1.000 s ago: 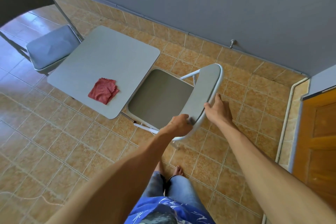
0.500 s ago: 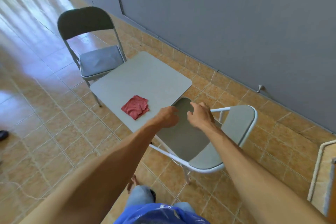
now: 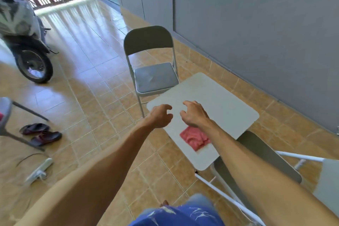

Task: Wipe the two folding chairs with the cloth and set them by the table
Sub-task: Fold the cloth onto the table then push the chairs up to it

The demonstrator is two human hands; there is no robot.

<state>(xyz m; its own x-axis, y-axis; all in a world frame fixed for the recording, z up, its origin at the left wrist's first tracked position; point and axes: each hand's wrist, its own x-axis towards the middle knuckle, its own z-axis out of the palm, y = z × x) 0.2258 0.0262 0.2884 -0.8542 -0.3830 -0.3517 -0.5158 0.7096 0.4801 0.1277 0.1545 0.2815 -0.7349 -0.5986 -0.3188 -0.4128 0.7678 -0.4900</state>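
Note:
A small grey table (image 3: 220,101) stands by the wall. A red cloth (image 3: 194,138) lies on its near end, partly under my right forearm. One grey folding chair (image 3: 152,79) stands unfolded at the table's far end. The second folding chair (image 3: 260,154), white-framed, stands at the near end with its seat partly under the table. My left hand (image 3: 160,116) and my right hand (image 3: 194,113) hover over the table's left part, fingers loosely curled and apart, holding nothing.
A grey wall (image 3: 256,24) runs along the right. A scooter (image 3: 22,29) is parked at the far left. A pair of sandals (image 3: 41,134), a power strip (image 3: 39,169) with a cable and another chair's legs (image 3: 11,115) are on the tiled floor at left.
My hands let go of the white-framed chair's backrest and rose over the table. My view swung up and left, bringing the far chair and the scooter into sight.

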